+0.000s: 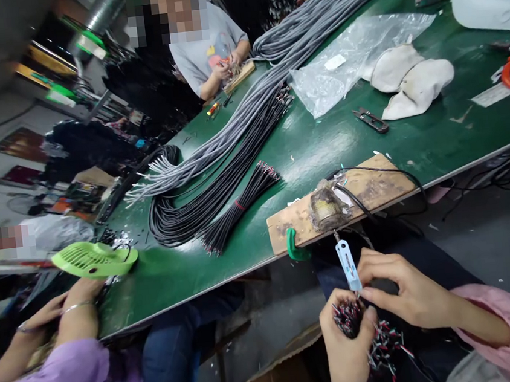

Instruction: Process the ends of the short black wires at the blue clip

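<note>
While the left hand (346, 345) closes its grip around a bundle of thin wires (348, 317) with red and black ends, below the tabletop's edge, the right hand (409, 293) pinches its grip shut at the top of that bundle, touching the tip of a blue tool (348, 265). What it pinches is too small to tell. The tool hangs from a metal fixture (327, 207) on a wooden board (373, 187), which a green clamp (294, 249) holds to the green tabletop (323, 141).

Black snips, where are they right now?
Head view, right of centre: black snips lie on the green table, just left of the white cloths, below the plastic bag.
</note>
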A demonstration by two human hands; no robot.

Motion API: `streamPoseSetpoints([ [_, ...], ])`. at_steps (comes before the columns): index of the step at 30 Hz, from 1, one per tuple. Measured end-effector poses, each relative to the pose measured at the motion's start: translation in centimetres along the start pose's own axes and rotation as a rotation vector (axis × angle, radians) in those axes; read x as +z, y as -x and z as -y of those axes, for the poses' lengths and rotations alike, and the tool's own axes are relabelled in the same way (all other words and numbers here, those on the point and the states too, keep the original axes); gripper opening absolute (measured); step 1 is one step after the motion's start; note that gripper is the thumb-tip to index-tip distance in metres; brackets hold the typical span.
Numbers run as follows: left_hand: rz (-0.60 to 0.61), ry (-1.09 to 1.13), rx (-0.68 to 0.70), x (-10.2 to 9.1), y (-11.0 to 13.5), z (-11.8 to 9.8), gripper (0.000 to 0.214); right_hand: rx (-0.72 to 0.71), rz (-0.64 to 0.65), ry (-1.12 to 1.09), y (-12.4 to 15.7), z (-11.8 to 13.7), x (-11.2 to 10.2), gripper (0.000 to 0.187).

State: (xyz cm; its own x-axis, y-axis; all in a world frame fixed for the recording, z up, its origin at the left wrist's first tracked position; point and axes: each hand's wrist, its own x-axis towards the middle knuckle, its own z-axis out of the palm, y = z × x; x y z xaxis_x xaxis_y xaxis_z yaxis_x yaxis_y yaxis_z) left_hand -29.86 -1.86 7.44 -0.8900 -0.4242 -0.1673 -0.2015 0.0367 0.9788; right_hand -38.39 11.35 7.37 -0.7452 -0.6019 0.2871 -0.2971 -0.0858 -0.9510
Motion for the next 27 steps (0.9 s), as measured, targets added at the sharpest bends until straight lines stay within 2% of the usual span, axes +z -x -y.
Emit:
streamPoseSetpoints([
  [3,-0.072,0.067,-0.076,-0.3,0.1,0.9,0.034,0.025,-0.007,0.001,0.2,-0.6,0.2,0.017],
  [6,-0.078,0.173,-0.143,-0.6,0.3,1.9,0.038,0.070,-0.031,-0.010,0.4,-1.0,0.4,0.016],
  [11,-0.046,0.171,-0.108,-0.8,0.3,2.9,0.037,0.026,-0.078,-0.066,0.6,-0.8,0.5,0.011],
  [18,-0.086,0.180,-0.082,-0.6,0.2,1.9,0.035,-0.100,-0.238,0.066,1.2,-0.4,0.9,0.011],
  [24,-0.065,0.163,-0.054,0.0,0.3,0.6,0.030,-0.127,-0.171,0.059,1.6,-0.7,1.4,0.016],
  [27,-0.055,0.124,-0.052,-0.1,0.2,0.7,0.030,-0.085,-0.215,0.057,1.7,-0.8,1.4,0.015],
])
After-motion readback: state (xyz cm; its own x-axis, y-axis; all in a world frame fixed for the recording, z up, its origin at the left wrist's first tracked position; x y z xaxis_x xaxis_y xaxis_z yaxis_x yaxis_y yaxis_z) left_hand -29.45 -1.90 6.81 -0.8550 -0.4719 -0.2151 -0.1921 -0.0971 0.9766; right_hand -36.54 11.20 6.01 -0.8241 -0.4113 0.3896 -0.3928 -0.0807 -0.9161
